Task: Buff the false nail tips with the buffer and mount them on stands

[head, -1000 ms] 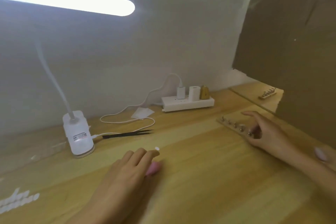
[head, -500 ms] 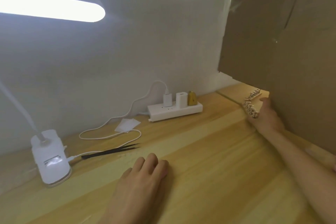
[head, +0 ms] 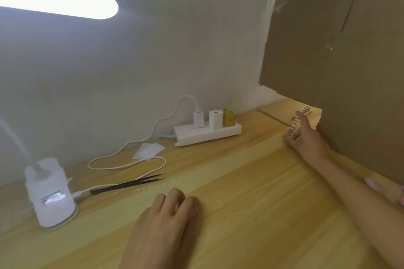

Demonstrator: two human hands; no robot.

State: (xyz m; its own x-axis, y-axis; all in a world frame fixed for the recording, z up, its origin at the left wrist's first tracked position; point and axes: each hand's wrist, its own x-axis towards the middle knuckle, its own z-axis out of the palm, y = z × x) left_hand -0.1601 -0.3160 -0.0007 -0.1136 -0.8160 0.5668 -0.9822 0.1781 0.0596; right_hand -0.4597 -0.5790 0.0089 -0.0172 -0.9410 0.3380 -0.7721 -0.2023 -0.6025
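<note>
1. The stand strip [head: 294, 125], at 2 o'clock just beside the cardboard panel [head: 349, 72], is pinched at its near end by the right hand [head: 306, 140], fingers curled. The stands may be toppled if the panel is struck.
2. The left hand [head: 166, 220] is rested at 6 o'clock. Whether anything is held beneath it cannot be told, so a hidden item may be dragged.

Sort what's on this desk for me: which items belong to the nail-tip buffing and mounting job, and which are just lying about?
Belongs to the job: row of stands at the right hand; second stand row behind it; possibly the black tweezers. Buffer and tips not clearly identifiable.
Lying about: desk lamp, power strip, white cable, paper slip, cardboard panel.
</note>
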